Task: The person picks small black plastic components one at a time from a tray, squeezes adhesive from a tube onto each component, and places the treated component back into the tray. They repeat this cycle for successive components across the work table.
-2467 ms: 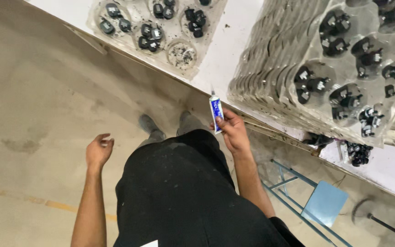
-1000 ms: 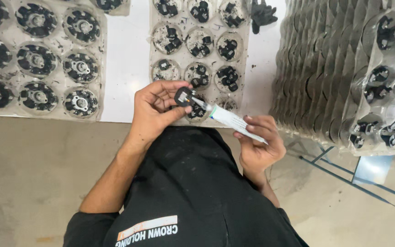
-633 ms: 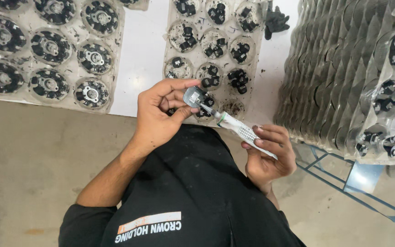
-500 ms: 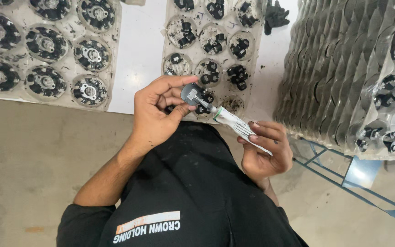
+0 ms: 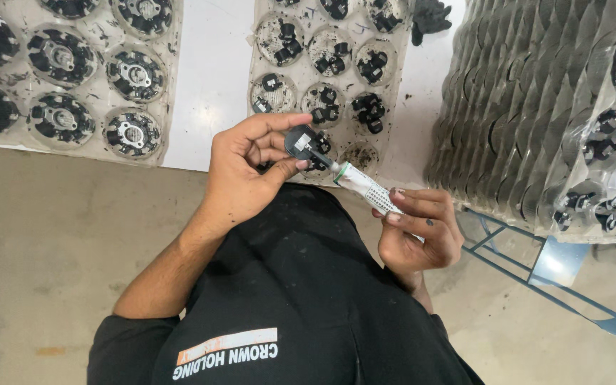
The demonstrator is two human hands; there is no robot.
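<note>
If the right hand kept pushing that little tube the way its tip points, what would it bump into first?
The right hand aims the small white tube up and to the left, so it would first meet the small black part pinched in the left hand; the nozzle seems already on it.

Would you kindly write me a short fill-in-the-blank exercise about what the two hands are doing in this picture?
1. The left hand pinches a small black ____ part.
2. The right hand holds a white ____ whose nozzle touches that part.
3. Clear trays of black parts lie on a ____ table.
4. The person wears a ____ shirt.

Missing words: round; tube; white; black
</note>
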